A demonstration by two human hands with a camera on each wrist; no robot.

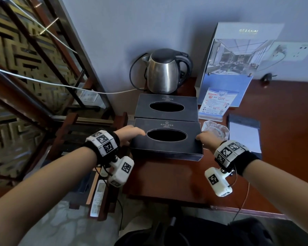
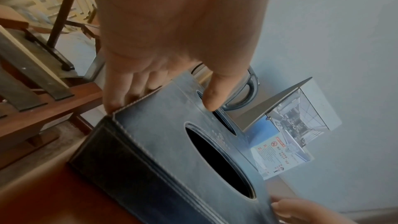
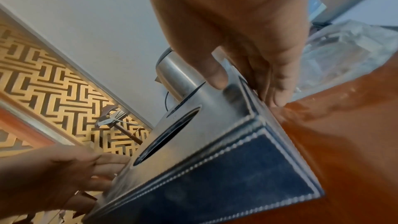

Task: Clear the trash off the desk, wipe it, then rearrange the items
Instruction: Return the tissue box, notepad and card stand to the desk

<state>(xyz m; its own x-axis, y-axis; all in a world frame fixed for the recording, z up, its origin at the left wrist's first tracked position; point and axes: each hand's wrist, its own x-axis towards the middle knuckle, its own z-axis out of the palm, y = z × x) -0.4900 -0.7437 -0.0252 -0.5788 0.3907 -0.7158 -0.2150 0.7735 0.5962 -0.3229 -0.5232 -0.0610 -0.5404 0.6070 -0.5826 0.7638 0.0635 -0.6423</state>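
- The left hand (image 1: 130, 133) grips the left end of the near box (image 1: 167, 139): thumb on the lid by the oval slot, fingers curled down the end wall.
- The right hand (image 1: 205, 137) grips the right end likewise, thumb on top and fingers down the side, so the box is clamped between both hands.
- The near box sits on the surface (image 1: 274, 121) at 12 o'clock from the person, touching or just short of a far box (image 1: 165, 107); the kettle (image 1: 164, 71) stands at 12 o'clock beyond both.
- This looks like the rearranging step: squaring the near box against the far one. To do it well, keep pressure even at both ends and slide it flat so that it does not skew.
- The right fingers have little room: a glass dish (image 1: 216, 130) lies just beside the box at 3 o'clock, so any shift that way risks knocking it.
- The head view alone shows the layout: the notepad (image 1: 245, 137) further out at 3 o'clock, the leaflet stand (image 1: 226, 86) at 1 o'clock, the cable (image 1: 43, 80) to the left.
- The left wrist view alone shows the fingers (image 2: 116, 89) running down the end wall of the box, at the edge of the surface.
- The right wrist view alone shows the stitched seams on the box and the fingertips (image 3: 277, 94) meeting the surface.
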